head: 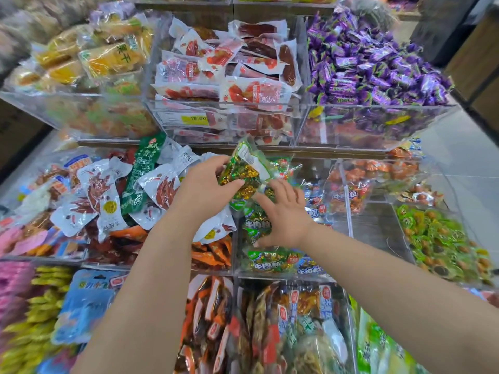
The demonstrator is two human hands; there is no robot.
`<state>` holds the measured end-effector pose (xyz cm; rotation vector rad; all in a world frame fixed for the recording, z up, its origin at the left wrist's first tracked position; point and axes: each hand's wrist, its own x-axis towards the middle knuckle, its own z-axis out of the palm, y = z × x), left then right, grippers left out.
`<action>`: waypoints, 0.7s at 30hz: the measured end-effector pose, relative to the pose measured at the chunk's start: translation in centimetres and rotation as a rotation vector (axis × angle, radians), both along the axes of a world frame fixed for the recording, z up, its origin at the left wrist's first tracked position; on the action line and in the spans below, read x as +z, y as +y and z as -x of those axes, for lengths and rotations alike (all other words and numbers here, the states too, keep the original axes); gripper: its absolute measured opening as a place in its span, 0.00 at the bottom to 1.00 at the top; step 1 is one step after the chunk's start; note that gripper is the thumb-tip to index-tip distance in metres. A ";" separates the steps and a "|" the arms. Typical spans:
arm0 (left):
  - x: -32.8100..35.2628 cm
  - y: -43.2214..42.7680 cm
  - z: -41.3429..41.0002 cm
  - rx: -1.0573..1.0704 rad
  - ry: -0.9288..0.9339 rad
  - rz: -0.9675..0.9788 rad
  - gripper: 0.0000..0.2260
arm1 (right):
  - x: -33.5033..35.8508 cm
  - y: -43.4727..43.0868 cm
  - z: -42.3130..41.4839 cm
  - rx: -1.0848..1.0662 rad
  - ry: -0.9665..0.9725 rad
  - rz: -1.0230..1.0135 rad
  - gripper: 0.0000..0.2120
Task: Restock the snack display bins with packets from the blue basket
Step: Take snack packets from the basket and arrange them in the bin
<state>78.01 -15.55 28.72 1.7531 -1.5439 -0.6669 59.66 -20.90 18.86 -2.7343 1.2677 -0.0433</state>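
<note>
Above clear bins (350,211), left hand (201,187) grips a green packet (243,168); right hand (283,214) lies spread flat.

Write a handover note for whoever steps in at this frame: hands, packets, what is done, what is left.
Left hand grips a green packet above the middle bin.
Right hand lies flat, fingers spread on the packets in that bin.
Blue basket is out of view, so the stock left in it cannot be told.
Done: the bin holds several green and blue packets.
Left: probably lay the held packet in, then fetch more.
</note>
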 end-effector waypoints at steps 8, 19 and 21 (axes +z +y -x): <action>0.2 -0.5 0.0 0.058 0.009 0.069 0.12 | -1.0 0.5 3.0 -0.366 -0.383 -0.463 0.56; -1.5 -4.2 3.7 -0.174 0.017 -0.083 0.19 | -2.2 2.0 4.6 -0.605 -1.099 -0.756 0.09; -2.0 -5.3 3.9 -0.199 0.007 -0.123 0.18 | -2.2 2.1 4.6 -0.636 -1.159 -0.830 0.13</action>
